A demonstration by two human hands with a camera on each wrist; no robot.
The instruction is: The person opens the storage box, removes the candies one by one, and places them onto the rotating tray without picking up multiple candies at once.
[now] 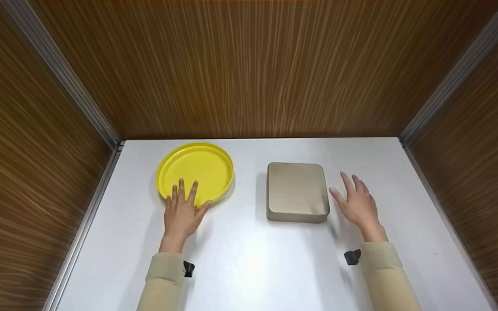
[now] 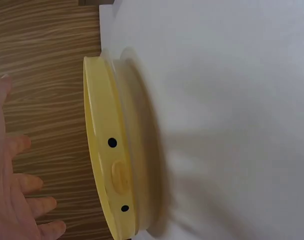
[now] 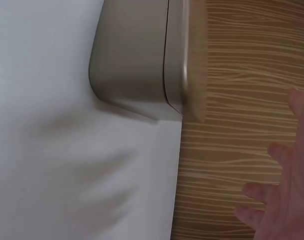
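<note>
A round yellow dish (image 1: 201,164) with a raised rim lies at the back left of the table. Two black dots and a raised oval mark the side of the dish (image 2: 102,110) in the left wrist view. My left hand (image 1: 182,216) hovers over its near edge, fingers spread and holding nothing. To the right of the dish is a square gold-coloured metal tin (image 1: 296,188) with rounded corners; a seam near its top shows its lid (image 3: 176,55) is on. Just right of the tin, my right hand (image 1: 358,205) is held above the table, its fingers apart and nothing in them.
The white table (image 1: 249,268) carries the dish and tin some way apart. A wood-grain wall (image 1: 257,69) closes off the back, and similar panels (image 1: 24,181) flank both sides, with metal strips (image 1: 89,211) along their edges.
</note>
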